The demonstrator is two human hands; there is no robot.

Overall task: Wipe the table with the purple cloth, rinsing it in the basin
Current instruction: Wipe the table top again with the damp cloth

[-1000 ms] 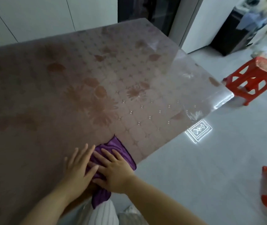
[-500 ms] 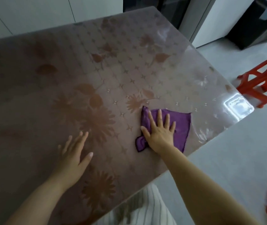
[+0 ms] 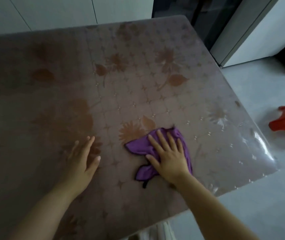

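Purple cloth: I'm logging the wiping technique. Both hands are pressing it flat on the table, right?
Not quite. Only the right hand presses the purple cloth flat on the table. The left hand lies on the bare tabletop beside it, apart from the cloth. The head view shows this.

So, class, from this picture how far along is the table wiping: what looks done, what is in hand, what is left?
Done: nothing certain; the table shows no clear wiped streaks. In hand: the right hand presses the purple cloth flat near the table's near right corner, while the left hand rests flat beside it. Left: likely the far part of the table, plus rinsing; no basin is in view.
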